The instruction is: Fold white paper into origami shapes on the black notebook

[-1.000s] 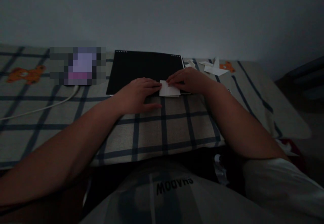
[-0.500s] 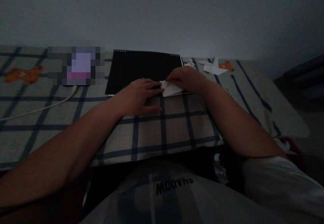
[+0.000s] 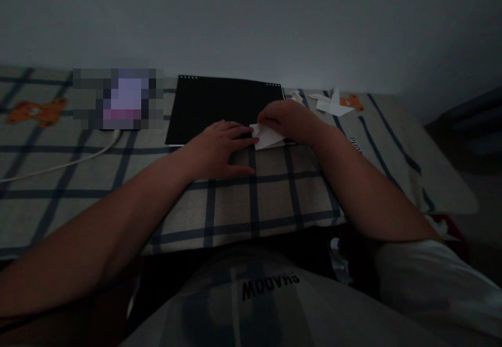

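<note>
Upside down, "SHADOW" marks the near shirt (image 3: 270, 287). Left hand (image 3: 217, 148) presses flat beside the folded paper (image 3: 269, 136); right hand (image 3: 290, 119) pinches it. The paper has turned askew since earlier.

The right hand (image 3: 292, 120) covers the far part of the folded paper (image 3: 269, 137). A pixelated patch (image 3: 118, 99) hides something far left. The white cable (image 3: 58, 165) runs off the left edge.

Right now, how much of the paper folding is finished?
Some looks done: finished white paper shapes lie at the far right of the checked cloth. In hand: a small white paper, already folded into a pointed shape, at the edge of the black pad. The left hand presses beside it, and the right hand pinches its top edge. Left: its remaining folds, but how many cannot be told.
</note>
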`<state>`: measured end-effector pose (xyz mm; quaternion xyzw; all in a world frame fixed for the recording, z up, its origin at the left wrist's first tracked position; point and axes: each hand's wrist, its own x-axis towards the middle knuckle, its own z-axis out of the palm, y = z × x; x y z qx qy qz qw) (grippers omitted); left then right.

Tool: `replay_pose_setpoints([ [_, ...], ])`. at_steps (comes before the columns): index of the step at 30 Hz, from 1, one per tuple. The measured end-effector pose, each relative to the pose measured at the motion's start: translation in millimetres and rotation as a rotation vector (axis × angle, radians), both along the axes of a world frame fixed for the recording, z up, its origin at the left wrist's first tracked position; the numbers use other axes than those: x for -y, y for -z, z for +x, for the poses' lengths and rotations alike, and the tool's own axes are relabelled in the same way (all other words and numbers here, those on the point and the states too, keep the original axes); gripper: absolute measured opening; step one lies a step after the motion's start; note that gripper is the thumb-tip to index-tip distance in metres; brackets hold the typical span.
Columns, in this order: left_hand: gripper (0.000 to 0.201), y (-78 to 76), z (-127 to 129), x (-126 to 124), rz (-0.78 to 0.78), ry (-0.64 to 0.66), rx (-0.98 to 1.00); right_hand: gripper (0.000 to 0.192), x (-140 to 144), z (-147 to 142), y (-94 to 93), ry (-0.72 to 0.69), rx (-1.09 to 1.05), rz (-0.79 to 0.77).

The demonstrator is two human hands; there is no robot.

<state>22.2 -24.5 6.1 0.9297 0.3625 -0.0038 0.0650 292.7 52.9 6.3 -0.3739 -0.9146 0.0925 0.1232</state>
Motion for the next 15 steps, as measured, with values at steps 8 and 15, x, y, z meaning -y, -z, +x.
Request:
replay_pose_setpoints([
  [8, 0.086, 2.1, -0.5, 0.1, -0.004, -0.009, -0.011, 0.032, -6.8, 2.1, 4.6, 0.015, -0.074, -0.048],
  [15, 0.087, 0.3, -0.2, -0.7, -0.036, -0.014, -0.007, 0.029, -2.5, -1.7, 1.5, 0.006, -0.077, -0.082],
])
